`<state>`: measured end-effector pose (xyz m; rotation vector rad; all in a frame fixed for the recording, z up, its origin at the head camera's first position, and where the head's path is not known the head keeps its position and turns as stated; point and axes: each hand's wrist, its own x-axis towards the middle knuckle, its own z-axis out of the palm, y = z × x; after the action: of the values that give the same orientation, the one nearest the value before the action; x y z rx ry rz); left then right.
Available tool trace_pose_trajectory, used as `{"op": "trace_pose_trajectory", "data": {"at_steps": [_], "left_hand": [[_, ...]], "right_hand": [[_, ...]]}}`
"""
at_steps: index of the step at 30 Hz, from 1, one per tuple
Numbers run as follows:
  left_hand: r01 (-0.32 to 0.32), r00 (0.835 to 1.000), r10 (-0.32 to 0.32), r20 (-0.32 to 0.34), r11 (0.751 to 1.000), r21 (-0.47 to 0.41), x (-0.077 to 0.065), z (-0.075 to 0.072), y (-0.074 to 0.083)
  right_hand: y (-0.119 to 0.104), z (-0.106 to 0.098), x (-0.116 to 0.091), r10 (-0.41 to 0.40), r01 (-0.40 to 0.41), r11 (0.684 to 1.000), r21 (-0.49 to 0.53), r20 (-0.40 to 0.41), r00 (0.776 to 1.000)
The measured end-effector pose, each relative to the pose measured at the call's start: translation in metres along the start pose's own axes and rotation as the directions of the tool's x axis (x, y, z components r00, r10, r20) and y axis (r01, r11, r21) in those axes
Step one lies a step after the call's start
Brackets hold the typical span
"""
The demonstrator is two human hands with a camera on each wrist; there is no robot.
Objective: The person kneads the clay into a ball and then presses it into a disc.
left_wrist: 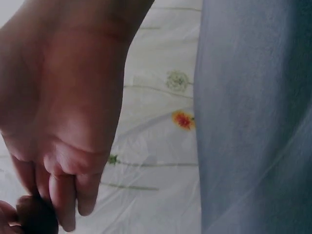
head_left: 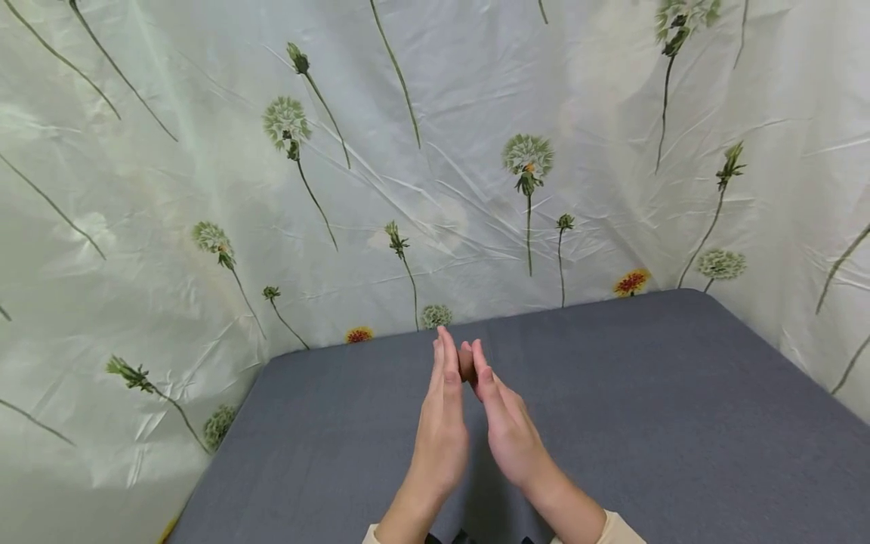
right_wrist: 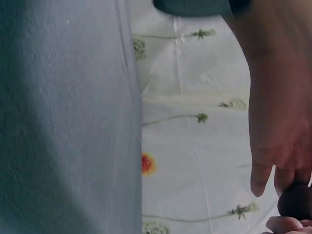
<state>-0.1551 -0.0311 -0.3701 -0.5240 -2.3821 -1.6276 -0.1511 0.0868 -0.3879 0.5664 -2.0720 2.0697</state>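
Observation:
A small brown, rounded thing is pressed between the fingers of both hands, in front of me over the grey surface. My left hand comes at it from the left and my right hand from the right, both with straight fingers pointing forward. The palms face each other, with a gap between them lower down. In the left wrist view the dark round thing lies against the left fingers. The right wrist view shows the same dark thing at the right fingers, partly cut off by the frame.
Below the hands spreads a grey cloth-covered table with rounded far corners. A pale curtain printed with dandelions and red-orange flowers hangs behind it and along both sides. Light sleeve cuffs show at the bottom.

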Motion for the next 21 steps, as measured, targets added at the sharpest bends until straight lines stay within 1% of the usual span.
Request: {"op": "trace_pose_trajectory", "data": {"at_steps": [2, 4, 6, 9, 11, 12, 14, 16, 18, 20, 21], "left_hand": [[-0.001, 1.0, 0.001, -0.015, 1.0, -0.007, 0.003, -0.005, -0.001], [-0.007, 0.999, 0.006, -0.045, 1.0, -0.025, 0.006, -0.011, -0.006], [0.006, 0.997, -0.01, -0.075, 0.998, -0.056, 0.01, -0.016, -0.012], [0.04, 0.994, -0.05, -0.094, 0.993, -0.109, 0.014, -0.024, -0.019], [0.063, 0.994, -0.073, -0.081, 0.99, -0.123, 0.016, -0.024, -0.022], [0.074, 0.995, -0.083, -0.062, 0.989, -0.125, 0.016, -0.022, -0.023], [0.088, 0.996, -0.091, -0.02, 0.989, -0.123, 0.014, -0.016, -0.022], [0.097, 0.995, -0.093, 0.038, 0.988, -0.121, 0.012, -0.009, -0.021], [0.105, 0.993, -0.096, 0.073, 0.986, -0.129, 0.009, -0.003, -0.019], [0.102, 0.993, -0.093, 0.066, 0.984, -0.147, 0.006, 0.0, -0.017], [0.1, 0.994, -0.093, 0.052, 0.982, -0.158, 0.005, 0.0, -0.016]], "right_hand": [[0.001, 0.004, -0.002, 0.01, -0.011, 1.0, 0.014, 0.019, 1.0], [0.001, 0.009, -0.004, 0.02, -0.02, 1.0, 0.014, 0.034, 0.999], [0.002, 0.013, -0.007, 0.027, -0.027, 1.0, -0.007, 0.036, 0.999], [0.003, 0.019, -0.009, 0.018, -0.016, 0.998, -0.063, 0.03, 0.999], [0.004, 0.02, -0.01, 0.001, 0.0, 0.996, -0.093, 0.012, 1.0], [0.004, 0.019, -0.01, -0.008, 0.008, 0.994, -0.105, 0.002, 1.0], [0.004, 0.016, -0.01, -0.044, 0.04, 0.99, -0.139, -0.028, 0.999], [0.004, 0.012, -0.008, -0.073, 0.061, 0.983, -0.173, -0.064, 0.995], [0.004, 0.008, -0.006, -0.09, 0.071, 0.977, -0.201, -0.086, 0.992], [0.004, 0.006, -0.003, -0.087, 0.069, 0.977, -0.203, -0.084, 0.993], [0.004, 0.006, -0.002, -0.083, 0.067, 0.978, -0.199, -0.077, 0.994]]}}
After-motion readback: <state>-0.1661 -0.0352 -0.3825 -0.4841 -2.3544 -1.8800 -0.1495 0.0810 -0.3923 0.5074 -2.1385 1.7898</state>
